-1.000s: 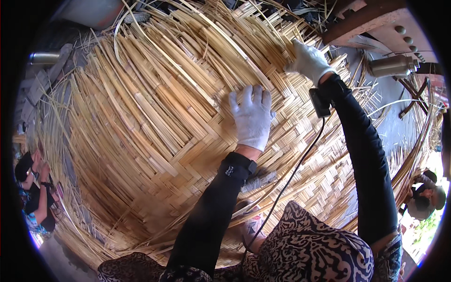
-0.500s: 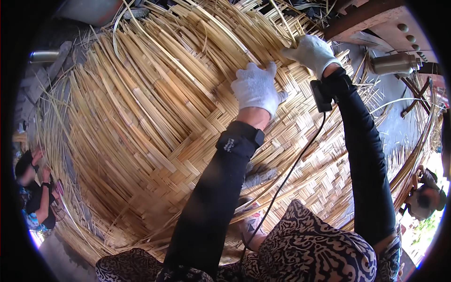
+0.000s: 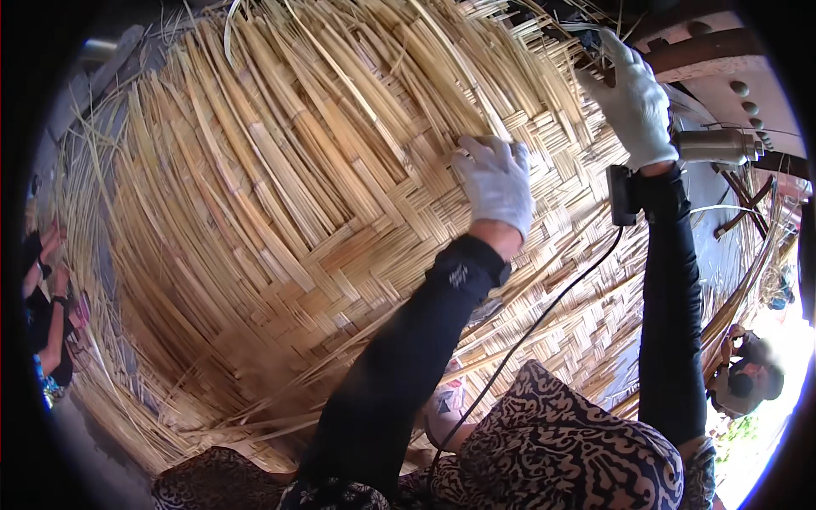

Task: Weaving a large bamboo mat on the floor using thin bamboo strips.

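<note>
A large bamboo mat (image 3: 365, 246) spreads beneath my arms. Its near and right parts are woven in a crossing pattern, while long loose bamboo strips (image 3: 280, 127) run side by side over the far left. My left hand (image 3: 495, 191), in a white glove, rests on the mat where the strips meet the weave. Its fingers are bent but apart, with the tips down on the strips. Beyond it to the right, my right hand (image 3: 633, 106), also gloved, is at the mat's far right edge. Its thumb and fingers are spread, with no strip visibly held.
A metal bottle (image 3: 714, 146) lies at the right beside a brown wooden frame (image 3: 714, 59) with round studs. A black cable (image 3: 544, 314) runs from my right wrist across the mat. Other people sit at the left edge and at the right (image 3: 748, 378).
My right hand has moved right and away from the strips at the far edge, and its fingers have spread. My left hand has shifted right and slightly nearer, with its fingers more bent.
</note>
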The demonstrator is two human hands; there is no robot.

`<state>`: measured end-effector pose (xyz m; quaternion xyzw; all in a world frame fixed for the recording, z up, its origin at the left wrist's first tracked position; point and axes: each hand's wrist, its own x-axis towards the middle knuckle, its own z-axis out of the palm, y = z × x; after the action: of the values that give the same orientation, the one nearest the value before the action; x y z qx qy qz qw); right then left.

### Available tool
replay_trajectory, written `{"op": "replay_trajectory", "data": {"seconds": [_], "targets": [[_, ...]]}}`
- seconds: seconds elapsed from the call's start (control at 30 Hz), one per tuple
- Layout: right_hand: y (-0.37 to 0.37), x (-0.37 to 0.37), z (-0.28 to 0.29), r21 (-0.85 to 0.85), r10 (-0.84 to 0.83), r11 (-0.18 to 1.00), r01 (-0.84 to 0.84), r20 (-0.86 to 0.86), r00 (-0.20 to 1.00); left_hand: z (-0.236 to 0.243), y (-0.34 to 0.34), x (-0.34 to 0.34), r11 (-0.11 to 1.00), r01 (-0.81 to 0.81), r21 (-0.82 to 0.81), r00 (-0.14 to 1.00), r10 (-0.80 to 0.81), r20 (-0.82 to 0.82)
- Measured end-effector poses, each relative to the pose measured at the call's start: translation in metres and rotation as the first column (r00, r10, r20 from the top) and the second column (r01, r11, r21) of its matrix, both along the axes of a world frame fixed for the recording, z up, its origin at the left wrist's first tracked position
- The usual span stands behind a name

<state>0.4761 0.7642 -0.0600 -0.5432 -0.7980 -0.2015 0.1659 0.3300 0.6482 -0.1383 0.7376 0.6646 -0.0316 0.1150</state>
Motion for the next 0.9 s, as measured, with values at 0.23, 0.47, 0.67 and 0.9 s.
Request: {"op": "replay_trajectory", "data": {"seconds": [0.23, 0.47, 0.67, 0.9], "targets": [[-0.024, -0.063, -0.049, -0.581, 0.059, 0.764, -0.282, -0.371, 0.927, 0.034, -0.09, -0.042, 0.975, 0.14, 0.173, 0.95, -0.181, 0.255], [-0.016, -0.062, -0.06, -0.666, 0.048, 0.72, -0.193, -0.229, 0.972, 0.036, -0.11, -0.084, 0.993, -0.118, 0.0, 0.948, 0.113, 0.299], [-0.022, -0.102, -0.045, -0.753, -0.04, 0.602, -0.268, -0.363, 0.931, 0.008, -0.051, -0.07, 0.7, -0.703, 0.123, 0.702, 0.656, 0.279], [-0.023, -0.09, -0.038, -0.75, -0.047, 0.587, -0.305, -0.407, 0.912, 0.005, -0.037, -0.057, 0.643, -0.764, -0.06, 0.586, 0.729, 0.352]]}}
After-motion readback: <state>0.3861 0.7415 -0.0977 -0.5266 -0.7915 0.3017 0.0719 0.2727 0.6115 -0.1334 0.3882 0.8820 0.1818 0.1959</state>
